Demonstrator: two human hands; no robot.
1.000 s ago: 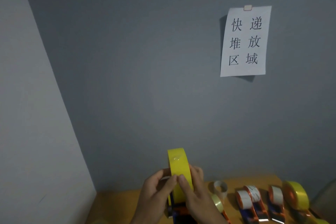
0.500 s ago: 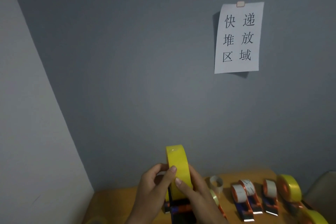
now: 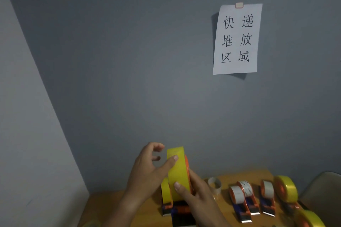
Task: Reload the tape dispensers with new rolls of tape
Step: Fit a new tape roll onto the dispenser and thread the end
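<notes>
A yellow tape roll (image 3: 178, 169) stands on edge on the orange hub of a tape dispenser (image 3: 181, 212), low in the middle of the view. My right hand (image 3: 201, 197) grips the roll from the right, its thumb lying on the tape's outer face and its fingers behind the hub. The thumb of my left hand (image 3: 147, 173) presses the roll's face near the top, while its fingers hang loosely curled to the left, off the roll. A second dispenser with a yellow roll (image 3: 165, 190) stands just behind, partly hidden by my hands.
On the wooden table (image 3: 103, 206) to the right stand three dispensers with white, nearly spent rolls (image 3: 238, 195), a bare tape core (image 3: 215, 184), a dispenser with a yellow roll (image 3: 287, 188) and another yellow roll (image 3: 311, 219). A chair back (image 3: 324, 190) is at far right. A grey wall stands close behind.
My left fingers have come off the roll's left side and lifted away, leaving only the thumb on it. The right hand keeps its grip on the roll.
</notes>
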